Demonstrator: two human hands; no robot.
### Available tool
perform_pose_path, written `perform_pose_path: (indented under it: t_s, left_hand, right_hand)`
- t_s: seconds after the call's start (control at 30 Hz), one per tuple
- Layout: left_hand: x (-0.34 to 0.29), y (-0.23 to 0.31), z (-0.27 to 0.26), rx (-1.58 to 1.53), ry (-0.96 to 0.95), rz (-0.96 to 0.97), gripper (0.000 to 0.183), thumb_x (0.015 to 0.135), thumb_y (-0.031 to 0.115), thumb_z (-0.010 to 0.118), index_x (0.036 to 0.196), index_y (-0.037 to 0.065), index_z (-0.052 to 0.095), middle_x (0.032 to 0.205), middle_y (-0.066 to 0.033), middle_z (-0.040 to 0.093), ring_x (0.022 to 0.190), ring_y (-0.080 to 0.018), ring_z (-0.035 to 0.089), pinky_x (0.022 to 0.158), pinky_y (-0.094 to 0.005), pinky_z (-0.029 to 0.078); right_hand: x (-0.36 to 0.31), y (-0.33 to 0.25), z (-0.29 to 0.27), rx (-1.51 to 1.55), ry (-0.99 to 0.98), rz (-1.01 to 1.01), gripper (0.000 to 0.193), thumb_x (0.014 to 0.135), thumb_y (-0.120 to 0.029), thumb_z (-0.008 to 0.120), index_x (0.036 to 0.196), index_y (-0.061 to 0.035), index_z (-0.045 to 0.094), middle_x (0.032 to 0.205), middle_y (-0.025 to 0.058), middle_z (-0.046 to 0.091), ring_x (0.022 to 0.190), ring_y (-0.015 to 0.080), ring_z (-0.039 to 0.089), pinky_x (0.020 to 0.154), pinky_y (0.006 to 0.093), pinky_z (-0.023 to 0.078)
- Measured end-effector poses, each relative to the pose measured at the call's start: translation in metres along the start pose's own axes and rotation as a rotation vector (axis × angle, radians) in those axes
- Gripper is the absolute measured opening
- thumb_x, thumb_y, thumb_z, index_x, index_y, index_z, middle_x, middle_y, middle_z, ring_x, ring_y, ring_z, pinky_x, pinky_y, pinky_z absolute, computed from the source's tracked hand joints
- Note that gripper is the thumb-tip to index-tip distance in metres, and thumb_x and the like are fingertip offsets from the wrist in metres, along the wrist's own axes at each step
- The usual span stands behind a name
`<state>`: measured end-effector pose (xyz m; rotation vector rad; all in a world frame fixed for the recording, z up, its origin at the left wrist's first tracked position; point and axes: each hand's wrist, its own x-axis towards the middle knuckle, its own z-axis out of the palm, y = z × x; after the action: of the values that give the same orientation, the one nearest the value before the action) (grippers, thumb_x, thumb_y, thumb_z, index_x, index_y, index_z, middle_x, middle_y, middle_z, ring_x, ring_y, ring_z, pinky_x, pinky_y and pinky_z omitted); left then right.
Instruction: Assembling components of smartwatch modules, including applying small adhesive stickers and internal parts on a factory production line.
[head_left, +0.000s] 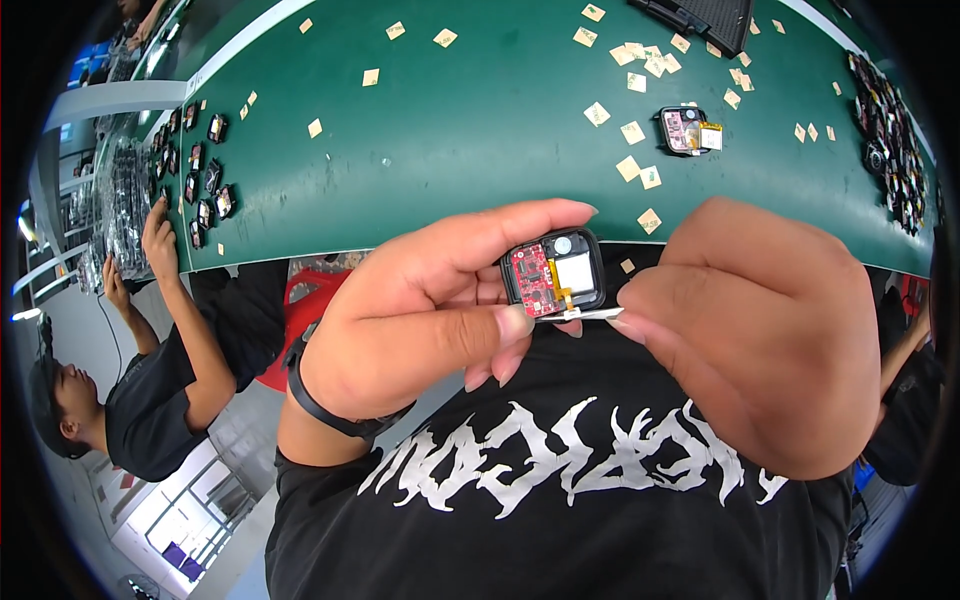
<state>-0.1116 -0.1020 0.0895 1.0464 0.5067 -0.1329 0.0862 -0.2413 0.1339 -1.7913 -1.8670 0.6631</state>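
Note:
My left hand (430, 310) holds an open smartwatch case (598, 280) between its thumb and fingers, just over the table's near edge. Inside the black case show a red circuit board (533, 283), a silvery-white battery (574, 272) and a yellow flex strip (558, 290). Along the case's lower edge runs a thin pale piece (592, 315), seen nearly edge-on; its kind cannot be made out. The fingertips of my right hand (770, 330) are closed on the right end of that piece. The back of this hand hides most of its fingers.
On the green table (480, 130) lies another open watch case (686, 131). Small cream paper squares (632, 132) are scattered about. A black tray (705, 22) sits at the far edge. Many watch parts (888, 145) are heaped right. At left, a co-worker (150, 390) reaches toward several watch cases (205, 212).

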Motion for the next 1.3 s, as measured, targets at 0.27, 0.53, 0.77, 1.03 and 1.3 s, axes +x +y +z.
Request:
perform_pose_path:
  t_s: [0.27, 0.53, 0.77, 1.03, 1.3]
  left_hand:
    - [0.000, 0.002, 0.000, -0.008, -0.012, -0.013, 0.066, 0.094, -0.005, 0.054, 0.154, -0.013, 0.028, 0.109, -0.0214, 0.067, 0.067, -0.0107, 0.058, 0.055, -0.0214, 0.045]
    - [-0.002, -0.004, -0.002, -0.037, -0.015, 0.006, 0.065, 0.094, -0.006, 0.053, 0.154, -0.014, 0.029, 0.110, -0.0188, 0.066, 0.068, -0.0104, 0.058, 0.055, -0.0215, 0.045]
    - [-0.003, -0.003, 0.003, -0.037, 0.009, 0.007, 0.064, 0.092, -0.010, 0.051, 0.153, -0.015, 0.031, 0.101, -0.0118, 0.062, 0.069, -0.0097, 0.059, 0.054, -0.0213, 0.045]
    - [-0.003, -0.001, 0.007, 0.032, 0.026, 0.005, 0.062, 0.091, -0.014, 0.049, 0.152, -0.014, 0.034, 0.088, -0.0079, 0.060, 0.065, -0.0091, 0.060, 0.053, -0.0207, 0.045]
    - [-0.002, -0.002, 0.005, 0.009, 0.062, 0.020, 0.062, 0.093, -0.013, 0.051, 0.152, -0.014, 0.034, 0.087, -0.0073, 0.059, 0.066, -0.0090, 0.060, 0.051, -0.0206, 0.044]
  right_hand:
    - [-0.005, 0.001, 0.010, -0.006, 0.101, -0.006, 0.025, 0.064, 0.002, 0.083, 0.085, -0.0035, 0.071, 0.078, 0.0072, 0.060, 0.059, 0.0237, 0.058, 0.049, 0.0354, 0.042]
    - [0.006, -0.009, 0.004, -0.027, -0.033, -0.008, 0.028, 0.063, 0.001, 0.083, 0.087, -0.0038, 0.070, 0.078, 0.0063, 0.059, 0.061, 0.0237, 0.058, 0.049, 0.0359, 0.042]
    - [0.007, -0.011, 0.004, -0.065, 0.020, -0.024, 0.027, 0.064, 0.000, 0.083, 0.086, -0.0041, 0.069, 0.078, 0.0054, 0.057, 0.059, 0.0224, 0.056, 0.048, 0.0362, 0.040]
    - [-0.007, -0.003, 0.009, -0.154, 0.021, -0.040, 0.025, 0.065, -0.001, 0.083, 0.084, -0.0050, 0.067, 0.076, 0.0042, 0.054, 0.057, 0.0219, 0.054, 0.048, 0.0362, 0.038]
    - [0.004, -0.007, 0.007, -0.101, 0.024, 0.008, 0.026, 0.063, -0.001, 0.083, 0.084, -0.0047, 0.067, 0.075, 0.0038, 0.053, 0.057, 0.0218, 0.053, 0.048, 0.0356, 0.037]
